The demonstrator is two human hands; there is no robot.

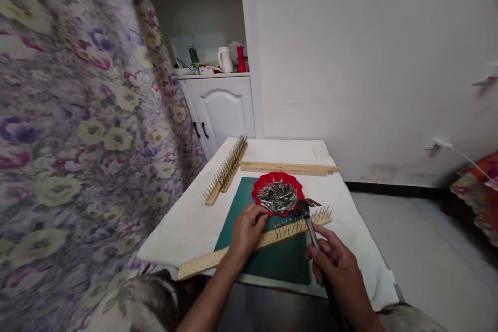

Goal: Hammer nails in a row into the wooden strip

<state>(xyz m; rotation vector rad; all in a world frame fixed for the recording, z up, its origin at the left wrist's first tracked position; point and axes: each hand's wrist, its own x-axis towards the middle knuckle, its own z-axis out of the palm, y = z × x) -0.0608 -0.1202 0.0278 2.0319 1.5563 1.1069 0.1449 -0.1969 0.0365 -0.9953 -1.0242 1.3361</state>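
my right hand [338, 264] is wrapped around the handle of a hammer [312, 233], its head up near the nails of the strip. my left hand [247, 231] has its fingers bent and thumb drawn in, just beside the near edge of the red bowl; i can't make out whether a nail is pinched there. under my left wrist runs the wooden strip [270, 239], slanting across the green mat [272, 267]: nails stand along its right part, and the left part shows small holes. the red bowl [257, 185], scalloped at the rim, holds a heap of loose nails [278, 197]. farther out on the white-covered table [182, 231], 2 nail-studded strips [230, 168] lie along the left, and pale wooden strips [286, 168] lie crosswise behind the bowl. beyond are a white cabinet [225, 106], a flowered curtain [78, 140] and a pale wall [334, 52].
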